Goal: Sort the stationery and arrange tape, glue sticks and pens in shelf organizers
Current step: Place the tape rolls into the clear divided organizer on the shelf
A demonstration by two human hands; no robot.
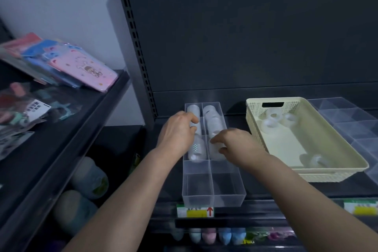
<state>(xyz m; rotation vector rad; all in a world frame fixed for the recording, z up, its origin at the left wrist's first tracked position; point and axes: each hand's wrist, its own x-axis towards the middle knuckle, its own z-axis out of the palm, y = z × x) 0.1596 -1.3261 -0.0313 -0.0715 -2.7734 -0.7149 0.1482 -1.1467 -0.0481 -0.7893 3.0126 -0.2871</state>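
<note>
clear plastic organizer (213, 194), cylindrical tape rolls (213, 124)

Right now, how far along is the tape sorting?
Done: tape rolls fill the rear compartments of the clear organizer. In hand: left hand and right hand grip rolls in its middle row. Left: front compartments empty; loose rolls lie in the cream basket.

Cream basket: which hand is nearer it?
Right. The right hand holds a tape roll in the clear organizer, just beside the cream basket's left wall; the left hand grips another farther left.
</note>
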